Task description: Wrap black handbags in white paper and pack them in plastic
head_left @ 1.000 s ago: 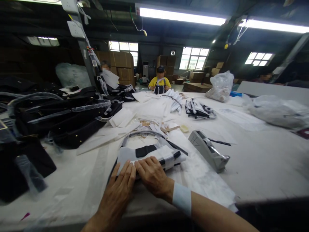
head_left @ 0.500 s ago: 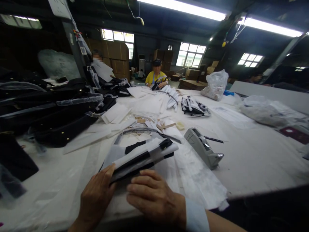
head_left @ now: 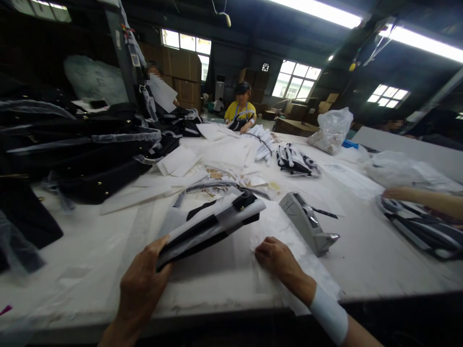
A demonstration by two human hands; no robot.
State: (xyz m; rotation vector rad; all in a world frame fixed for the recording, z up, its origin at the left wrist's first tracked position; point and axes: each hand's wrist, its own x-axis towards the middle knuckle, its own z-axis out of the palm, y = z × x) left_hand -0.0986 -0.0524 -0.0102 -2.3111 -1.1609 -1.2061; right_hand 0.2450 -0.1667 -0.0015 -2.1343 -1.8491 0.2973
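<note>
My left hand (head_left: 146,277) grips the near end of a black bag (head_left: 213,224) partly covered in white wrapping, its far end tilted up to the right. A handle (head_left: 202,187) in clear film arches behind the bag. To the right, my right hand (head_left: 278,260) has its fingers pinched together on the edge of a thin white sheet (head_left: 269,226) lying on the table; the fingertips are partly hidden. Just beyond that hand stands a grey tape dispenser (head_left: 307,224).
Black bags (head_left: 104,164) are heaped on the left. White sheets (head_left: 224,154) and paper scraps (head_left: 217,176) lie mid-table. A co-worker's arm (head_left: 423,200) reaches over another wrapped bag (head_left: 423,226) at right. Across the table sits a person in yellow (head_left: 240,111).
My right hand has moved right, from beside the bag to the white sheet, and its fingers have closed. My left hand still holds the bag. A co-worker's arm and a bag have appeared at right.
</note>
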